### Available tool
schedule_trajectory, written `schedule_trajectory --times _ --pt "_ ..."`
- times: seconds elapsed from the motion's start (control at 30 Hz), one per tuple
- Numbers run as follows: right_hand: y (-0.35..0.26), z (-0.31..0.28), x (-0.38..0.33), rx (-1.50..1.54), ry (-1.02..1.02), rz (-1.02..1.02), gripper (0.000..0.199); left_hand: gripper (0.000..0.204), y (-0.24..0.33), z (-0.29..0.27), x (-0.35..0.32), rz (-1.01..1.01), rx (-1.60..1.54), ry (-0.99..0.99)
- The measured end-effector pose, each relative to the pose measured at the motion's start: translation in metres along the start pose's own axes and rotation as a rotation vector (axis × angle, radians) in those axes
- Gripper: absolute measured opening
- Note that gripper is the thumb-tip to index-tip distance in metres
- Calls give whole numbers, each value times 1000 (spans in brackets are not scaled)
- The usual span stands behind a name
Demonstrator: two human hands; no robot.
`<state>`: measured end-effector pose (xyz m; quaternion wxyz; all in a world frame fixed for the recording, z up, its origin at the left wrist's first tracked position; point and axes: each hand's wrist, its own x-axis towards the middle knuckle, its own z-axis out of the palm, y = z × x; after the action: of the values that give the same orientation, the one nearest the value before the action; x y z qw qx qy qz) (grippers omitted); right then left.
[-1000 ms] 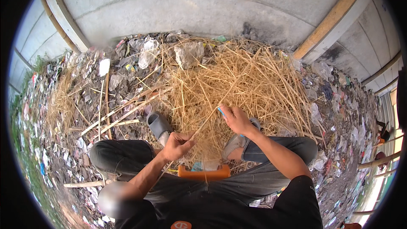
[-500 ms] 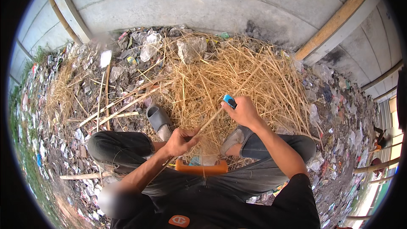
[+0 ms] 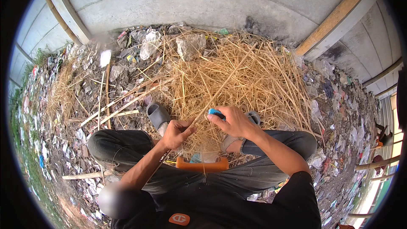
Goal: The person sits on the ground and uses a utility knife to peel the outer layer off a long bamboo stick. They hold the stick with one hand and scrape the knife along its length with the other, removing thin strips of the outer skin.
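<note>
My left hand [image 3: 177, 134] is closed around a long thin bamboo strip [image 3: 226, 82], which slants from beside my left forearm up and away to the right over the pile. My right hand [image 3: 234, 122] grips a blue utility knife [image 3: 215, 113] and rests close to the strip, a short way beyond the left hand. Its blade is too small to make out. Under the strip lies a heap of straw-coloured bamboo shavings [image 3: 254, 74], some of it between my feet.
An orange plastic piece [image 3: 202, 166] lies between my thighs. Loose bamboo strips [image 3: 114, 100] are at the left, near my grey slipper [image 3: 158, 114]. A pale rock [image 3: 190, 47] stands before the concrete wall [image 3: 203, 6]. Plastic litter covers the ground.
My right hand with the knife has come toward me and left along the strip, nearer the left hand. The strip's far end has shifted left and away from me.
</note>
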<state>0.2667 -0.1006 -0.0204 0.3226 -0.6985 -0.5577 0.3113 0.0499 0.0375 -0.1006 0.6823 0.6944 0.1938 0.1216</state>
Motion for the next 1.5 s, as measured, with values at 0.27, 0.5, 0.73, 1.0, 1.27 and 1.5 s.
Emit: schedule_trajectory --times 0.27,0.5,0.73,1.0,1.27,1.5 --pt "31 -37 20 -318 308 145 52 25 9 2 -1 -52 -87 -23" --pt "26 -2 13 -242 185 74 55 28 8 0 0 19 -45 -24" --pt "13 14 12 -160 183 -25 55 22 7 0 2 101 -62 -2" --pt "8 3 13 -205 164 43 57 30 18 -5 4 -79 -60 -48" --pt "4 2 18 -159 195 47 51 33 33 -4 1 -62 -33 4" --pt "8 20 10 -3 -33 16 55 34 33 -2 -3 -101 -25 4"
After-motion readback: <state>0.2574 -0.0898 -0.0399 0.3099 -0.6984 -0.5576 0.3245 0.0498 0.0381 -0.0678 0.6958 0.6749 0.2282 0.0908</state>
